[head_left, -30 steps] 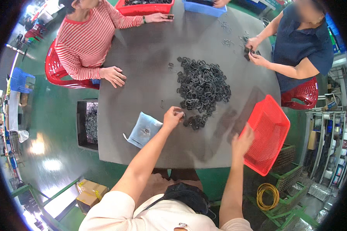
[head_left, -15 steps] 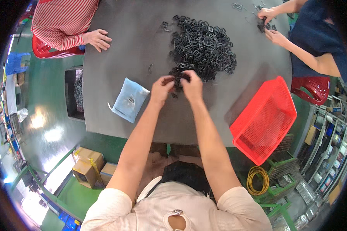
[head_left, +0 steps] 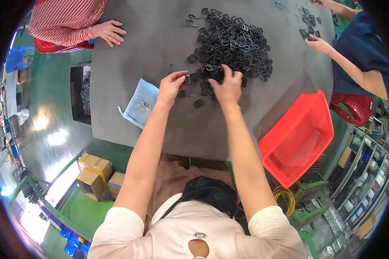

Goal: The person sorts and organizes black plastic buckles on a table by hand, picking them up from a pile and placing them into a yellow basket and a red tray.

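A large heap of small black buckle-like pieces [head_left: 237, 43], some with thin hooks, lies on the grey table [head_left: 138, 47] ahead of me. At the heap's near edge, my right hand [head_left: 228, 88] has its thumb and fingers spread over several loose pieces. My left hand [head_left: 170, 88] is to the left of it, thumb and forefinger pinched together. A dark bit shows at those fingertips, too small to make out. Between my hands lie a few single pieces, one of them a black piece [head_left: 198, 103] nearest me. A thin hook [head_left: 171, 67] rests beyond my left hand.
A light blue cloth pad [head_left: 140, 103] lies left of my left forearm. An empty red mesh basket [head_left: 296, 138] stands at the table's right edge. One co-worker's hand [head_left: 110, 32] rests flat at the far left; another co-worker's hand [head_left: 319, 44] handles black pieces at the far right.
My hands have moved apart from a shared hold on black pieces: the left drew back leftward, the right opened over the heap's edge. The right-hand co-worker's hands have separated too. The view shifted slightly.
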The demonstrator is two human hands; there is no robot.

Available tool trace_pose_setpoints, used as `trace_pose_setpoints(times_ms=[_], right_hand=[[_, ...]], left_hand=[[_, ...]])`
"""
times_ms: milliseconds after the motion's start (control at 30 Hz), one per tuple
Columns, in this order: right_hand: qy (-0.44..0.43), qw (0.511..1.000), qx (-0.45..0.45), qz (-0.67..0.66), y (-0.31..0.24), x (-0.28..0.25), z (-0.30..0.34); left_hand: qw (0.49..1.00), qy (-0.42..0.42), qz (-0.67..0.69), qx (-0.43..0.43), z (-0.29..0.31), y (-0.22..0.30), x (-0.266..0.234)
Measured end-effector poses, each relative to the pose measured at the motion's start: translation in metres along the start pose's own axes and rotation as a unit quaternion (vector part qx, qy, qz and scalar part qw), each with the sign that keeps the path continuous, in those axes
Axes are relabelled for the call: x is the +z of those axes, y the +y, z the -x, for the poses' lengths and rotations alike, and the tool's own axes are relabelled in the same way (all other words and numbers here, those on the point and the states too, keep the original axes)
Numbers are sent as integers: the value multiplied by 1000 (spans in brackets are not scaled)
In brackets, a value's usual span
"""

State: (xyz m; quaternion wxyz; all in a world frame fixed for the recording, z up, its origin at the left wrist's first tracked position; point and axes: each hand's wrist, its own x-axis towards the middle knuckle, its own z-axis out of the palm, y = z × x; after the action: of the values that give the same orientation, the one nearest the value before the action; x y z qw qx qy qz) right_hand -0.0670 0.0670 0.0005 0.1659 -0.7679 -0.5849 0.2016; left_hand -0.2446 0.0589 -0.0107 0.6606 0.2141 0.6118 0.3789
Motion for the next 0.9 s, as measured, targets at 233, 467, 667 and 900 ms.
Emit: trace_pose_setpoints(times_ms=[233, 467, 667, 900], right_hand=[[39, 972, -118, -200, -45, 22, -30], [-142, 880, 112, -439, -27, -28, -27], [-161, 902, 186, -355, 8, -46, -1], [-224, 766, 319, -512, 15, -51, 26]], left_hand=[[994, -30, 94, -37, -12, 21, -14], [997, -78, -16, -19, -29, 42, -53], [985, -156, 35, -66, -19, 69, -55], [990, -106, -89, -39, -21, 62, -62]])
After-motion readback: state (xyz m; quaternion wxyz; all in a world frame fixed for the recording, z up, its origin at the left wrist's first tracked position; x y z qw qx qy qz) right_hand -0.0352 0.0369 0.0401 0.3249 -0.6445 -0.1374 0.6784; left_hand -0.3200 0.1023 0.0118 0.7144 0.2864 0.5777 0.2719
